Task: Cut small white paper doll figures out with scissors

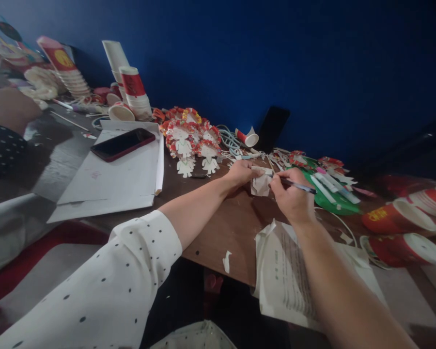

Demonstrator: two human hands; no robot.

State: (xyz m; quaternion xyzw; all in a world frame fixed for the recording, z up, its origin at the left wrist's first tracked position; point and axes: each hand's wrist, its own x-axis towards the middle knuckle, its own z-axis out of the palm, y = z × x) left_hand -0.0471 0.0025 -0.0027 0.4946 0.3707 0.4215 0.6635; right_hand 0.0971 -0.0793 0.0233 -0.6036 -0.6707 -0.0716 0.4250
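Note:
My left hand grips the left edge of a small white paper piece above the brown table. In my right hand is a dark pen, its tip end against the upper right part of the paper. The fingers of both hands are closed, and the fingertips partly cover the paper. Whatever is marked on it is too small to make out. To the left of my left hand, several white paper figures with red ruffled tops lie in a heap.
Red and white paper cups stand stacked at the back left. A phone lies on white sheets. Another dark phone leans by the blue wall. Markers rest on a green sheet. A person's arm is at far left.

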